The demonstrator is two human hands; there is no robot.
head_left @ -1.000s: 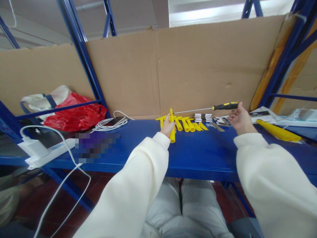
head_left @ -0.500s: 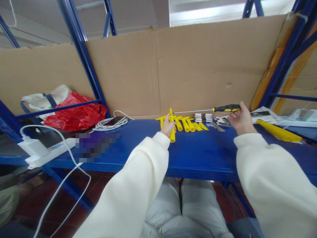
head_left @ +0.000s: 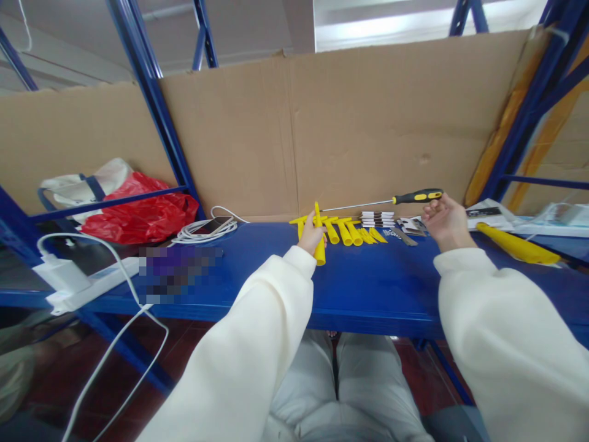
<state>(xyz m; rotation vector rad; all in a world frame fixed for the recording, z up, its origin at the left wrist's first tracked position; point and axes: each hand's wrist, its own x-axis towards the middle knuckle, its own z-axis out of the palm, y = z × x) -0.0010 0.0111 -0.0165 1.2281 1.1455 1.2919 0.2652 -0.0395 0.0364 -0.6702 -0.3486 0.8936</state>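
Head view, and both my hands are up at the far edge of the blue shelf (head_left: pixel 368 288), just right of the frame's centre. My left hand (head_left: pixel 311 238) is wrapped around a yellow plastic tube (head_left: pixel 318 236), fingers clamped on its middle so it stands nearly upright, tip poking above my knuckles and base down below my wrist. Just right of it, a row of more yellow tubes (head_left: pixel 345 232) lies flat on the shelf against the cardboard backing (head_left: pixel 350 123).

My right hand (head_left: pixel 444 222) sits right of centre, fingers closed on the black-and-yellow handle of a screwdriver (head_left: pixel 416 197). Its thin metal shaft runs leftward, almost level, above the row of tubes, tip stopping short of the tube I'm holding. Between my hands lie small stacked white-and-black pieces (head_left: pixel 377 217) and some flat metal bits, too small to make out.

Over at the right edge, a long yellow part (head_left: pixel 518 244) lies angled on the shelf. Left of centre there's a coiled white cable (head_left: pixel 205 229), and farther left a red plastic bag (head_left: pixel 142 212) with a white charger block (head_left: pixel 62 273) at the lower left.
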